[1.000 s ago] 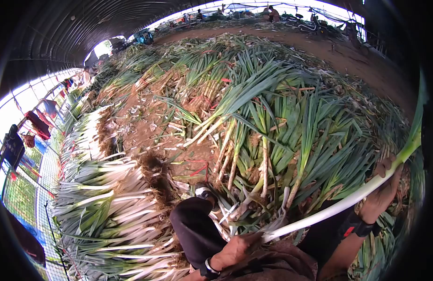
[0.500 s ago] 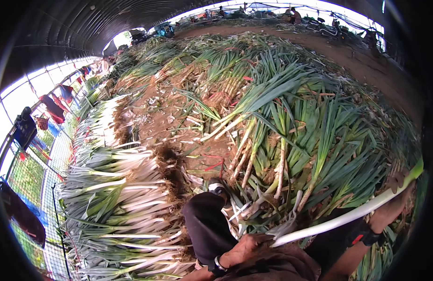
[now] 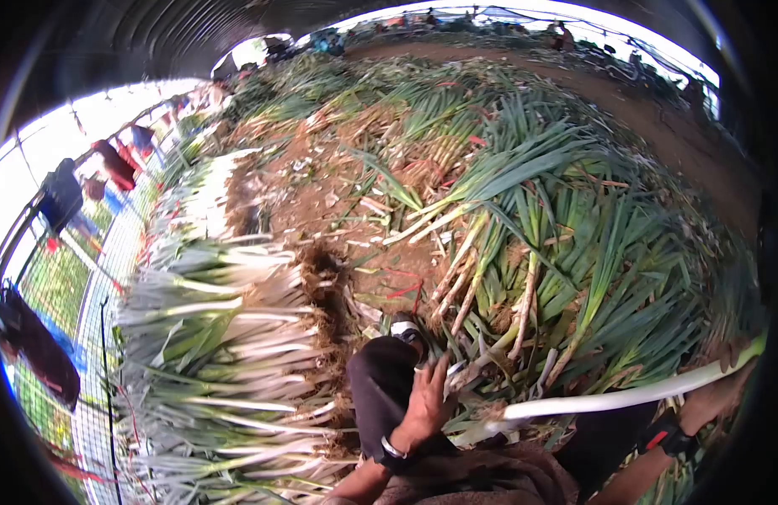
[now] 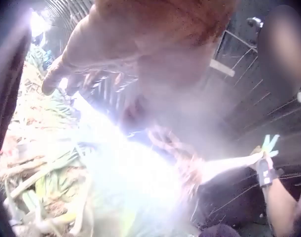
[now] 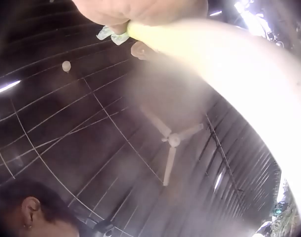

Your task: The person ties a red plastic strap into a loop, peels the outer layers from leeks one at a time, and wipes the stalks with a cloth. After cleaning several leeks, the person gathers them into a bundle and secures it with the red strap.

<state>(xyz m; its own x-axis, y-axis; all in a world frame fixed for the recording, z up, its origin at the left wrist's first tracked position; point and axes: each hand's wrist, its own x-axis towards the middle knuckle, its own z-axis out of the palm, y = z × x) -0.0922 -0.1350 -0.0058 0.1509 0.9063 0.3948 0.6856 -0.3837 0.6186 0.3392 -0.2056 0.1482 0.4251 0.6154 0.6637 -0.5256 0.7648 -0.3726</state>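
Leek (image 3: 608, 399) at four o'clock is gripped by the right hand (image 3: 712, 401); the left hand (image 3: 426, 407), fingers extended, sits near its roots (image 3: 493, 412), toward nine o'clock.

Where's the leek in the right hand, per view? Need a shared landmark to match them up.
Head: leek at lower right, white stem running to the right edge.
Left wrist: leek right of centre in the lower half, small, roots toward the middle.
Right wrist: leek large and washed out, top centre down the right side.
Shared landmark: the right hand gripping it near its green part.
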